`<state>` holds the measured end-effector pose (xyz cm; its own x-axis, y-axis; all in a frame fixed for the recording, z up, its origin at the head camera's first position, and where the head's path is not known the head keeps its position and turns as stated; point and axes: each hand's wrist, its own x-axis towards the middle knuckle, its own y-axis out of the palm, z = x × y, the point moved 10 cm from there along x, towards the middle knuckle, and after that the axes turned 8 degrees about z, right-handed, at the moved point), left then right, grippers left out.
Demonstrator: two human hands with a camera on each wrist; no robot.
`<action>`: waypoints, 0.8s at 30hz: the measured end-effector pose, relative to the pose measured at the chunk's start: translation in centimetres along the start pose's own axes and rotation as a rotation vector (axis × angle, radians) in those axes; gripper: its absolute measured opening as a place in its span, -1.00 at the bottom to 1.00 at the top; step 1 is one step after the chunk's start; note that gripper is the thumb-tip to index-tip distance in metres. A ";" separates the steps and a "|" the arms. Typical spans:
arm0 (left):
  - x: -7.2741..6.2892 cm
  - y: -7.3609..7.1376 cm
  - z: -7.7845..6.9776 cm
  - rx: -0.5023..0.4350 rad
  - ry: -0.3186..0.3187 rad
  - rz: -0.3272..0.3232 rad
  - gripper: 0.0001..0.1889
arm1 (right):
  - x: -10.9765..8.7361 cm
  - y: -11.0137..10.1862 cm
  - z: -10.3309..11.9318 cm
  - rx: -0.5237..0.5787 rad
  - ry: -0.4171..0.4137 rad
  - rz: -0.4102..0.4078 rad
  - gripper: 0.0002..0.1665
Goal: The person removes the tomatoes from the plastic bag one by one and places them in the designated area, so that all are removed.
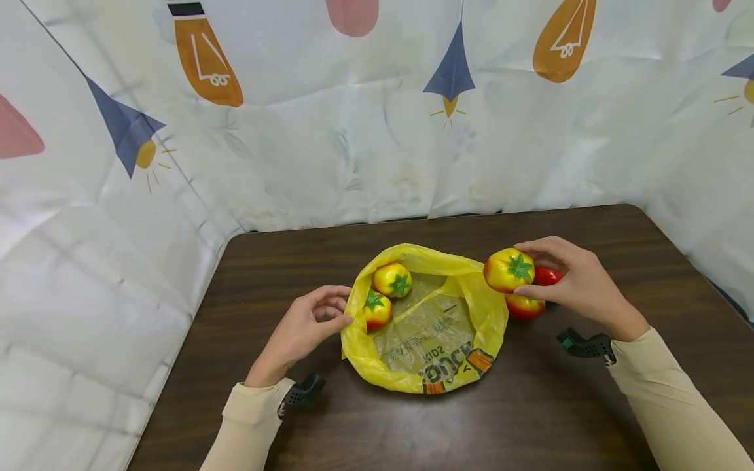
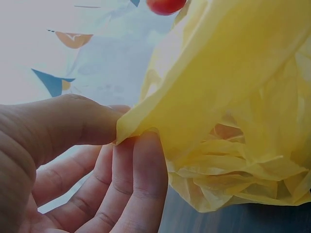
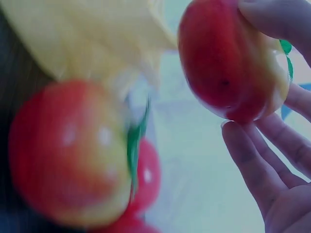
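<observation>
A yellow plastic bag (image 1: pixel 489 307) lies with its mouth wide, dark printing showing on its inner side. Two yellow-red toy tomatoes (image 1: pixel 391 280) rest inside at the left. My left hand (image 1: pixel 306 330) pinches the left rim between thumb and fingers; the left wrist view shows the thin yellow film (image 2: pixel 146 116) caught there. Beside the right rim, my right hand (image 1: pixel 574 281) grips another toy tomato (image 1: pixel 503 270) with a green leafy top, raised above the table. Below that hand are a further yellow-red tomato (image 1: pixel 524 307) and a red piece (image 1: pixel 546 275), partly hidden.
The dark wooden table (image 1: pixel 283 261) ends at a white curtain (image 1: pixel 330 150) printed with lamps and bulbs, which also hangs along the left and right sides. A black band (image 1: pixel 303 390) sits at my left wrist and another (image 1: pixel 586 345) at my right.
</observation>
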<state>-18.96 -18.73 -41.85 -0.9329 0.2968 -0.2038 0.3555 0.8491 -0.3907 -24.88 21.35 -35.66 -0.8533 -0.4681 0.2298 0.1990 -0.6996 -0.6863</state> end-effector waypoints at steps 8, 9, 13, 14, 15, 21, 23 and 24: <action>0.0 0.0 -0.1 -0.007 0.017 -0.005 -0.50 | -1.3 -3.0 -3.1 -0.035 0.056 -0.090 -0.22; 0.0 0.0 -0.1 -0.007 0.017 -0.005 -0.50 | -1.4 -3.3 -3.4 -0.043 0.065 -0.096 -0.23; 0.0 0.0 0.0 -0.005 0.013 -0.013 -0.50 | -1.8 -4.2 -4.8 -0.067 0.103 -0.122 -0.23; 0.0 0.0 0.0 -0.005 0.012 -0.013 -0.50 | -1.9 -4.3 -5.2 -0.068 0.116 -0.131 -0.23; 0.0 0.0 0.0 -0.006 0.012 -0.014 -0.50 | -2.1 -4.5 -5.6 -0.071 0.130 -0.140 -0.23; -0.1 0.0 0.0 -0.011 0.011 -0.006 -0.50 | -3.1 -5.8 -7.8 -0.058 0.205 -0.193 -0.22; -0.1 0.2 -0.2 -0.008 0.011 -0.001 -0.50 | -3.5 -6.4 -8.3 -0.069 0.232 -0.215 -0.21; -0.1 0.2 -0.2 -0.006 0.013 0.002 -0.50 | -3.6 -6.6 -8.5 -0.079 0.245 -0.224 -0.21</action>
<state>-18.80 -18.44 -41.71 -0.9328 0.3042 -0.1931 0.3572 0.8510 -0.3849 -27.22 32.28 -37.80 -0.9640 -0.1567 0.2147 -0.0364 -0.7222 -0.6907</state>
